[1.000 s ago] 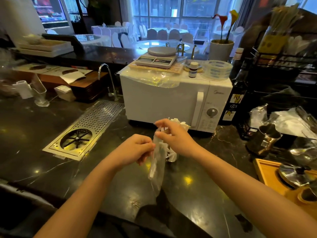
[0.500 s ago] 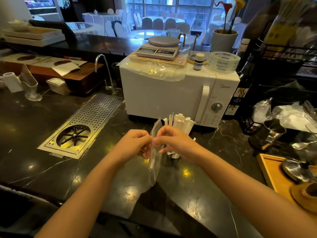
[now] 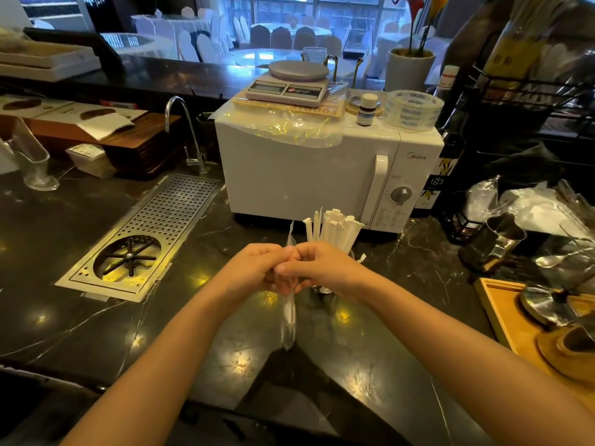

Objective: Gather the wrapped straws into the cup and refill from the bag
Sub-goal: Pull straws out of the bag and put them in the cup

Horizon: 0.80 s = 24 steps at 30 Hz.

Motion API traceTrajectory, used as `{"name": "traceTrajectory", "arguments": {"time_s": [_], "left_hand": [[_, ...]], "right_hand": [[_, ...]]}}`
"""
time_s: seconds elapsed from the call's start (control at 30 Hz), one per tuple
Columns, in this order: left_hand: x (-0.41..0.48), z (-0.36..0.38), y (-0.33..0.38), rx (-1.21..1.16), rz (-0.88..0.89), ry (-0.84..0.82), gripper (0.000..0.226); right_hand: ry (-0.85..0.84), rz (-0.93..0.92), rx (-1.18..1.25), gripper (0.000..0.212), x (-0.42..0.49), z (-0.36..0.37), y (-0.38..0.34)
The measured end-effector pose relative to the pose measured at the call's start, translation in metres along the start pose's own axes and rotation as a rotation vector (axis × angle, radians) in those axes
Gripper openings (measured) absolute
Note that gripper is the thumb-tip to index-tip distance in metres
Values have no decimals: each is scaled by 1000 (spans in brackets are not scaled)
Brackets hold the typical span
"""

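dark counter [image 3: 96,317]: left hand [image 3: 254,272], right hand [image 3: 322,268] grip clear bag [image 3: 288,317], cup straws [image 3: 335,230] behind.

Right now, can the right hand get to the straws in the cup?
Probably yes, but not freely: the right hand sits just in front of the straws, with nothing between them, yet it shares a grip on the bag with the left hand.

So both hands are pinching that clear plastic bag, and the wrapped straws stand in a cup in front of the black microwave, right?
Not quite: the microwave is white, as the head view shows. Both hands, left and right, do pinch the clear bag, straws behind.
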State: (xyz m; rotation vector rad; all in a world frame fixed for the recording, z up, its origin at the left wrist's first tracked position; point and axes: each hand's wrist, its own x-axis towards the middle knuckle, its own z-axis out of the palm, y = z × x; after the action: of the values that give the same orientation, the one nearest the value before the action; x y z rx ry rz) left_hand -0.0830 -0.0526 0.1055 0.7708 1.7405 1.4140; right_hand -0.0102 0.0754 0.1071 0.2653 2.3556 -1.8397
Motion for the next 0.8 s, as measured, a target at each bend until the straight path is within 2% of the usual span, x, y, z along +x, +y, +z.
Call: {"name": "traceTrajectory", "arguments": {"time_s": [0.07, 0.17, 0.23, 0.43, 0.6, 0.8], "left_hand": [[0, -2, -1, -30, -8, -10, 33], [0, -5, -1, -80, -29, -1, 31], [0, -6, -2, -90, -44, 11, 28], [0, -8, -4, -22, -41, 30, 24], [2, -8, -7, 30, -99, -20, 31], [5, -8, -9, -53, -86, -23, 39]], "right_hand": [[-13, 11, 13, 24, 1, 1, 0], [-54, 34, 77, 12, 1, 1, 1], [-68, 39, 120, 14, 1, 2, 1], [-73, 32, 135, 12, 1, 2, 3], [-55, 39, 167, 19, 2, 4, 2], [-54, 53, 182, 19, 7, 8, 6]]}}
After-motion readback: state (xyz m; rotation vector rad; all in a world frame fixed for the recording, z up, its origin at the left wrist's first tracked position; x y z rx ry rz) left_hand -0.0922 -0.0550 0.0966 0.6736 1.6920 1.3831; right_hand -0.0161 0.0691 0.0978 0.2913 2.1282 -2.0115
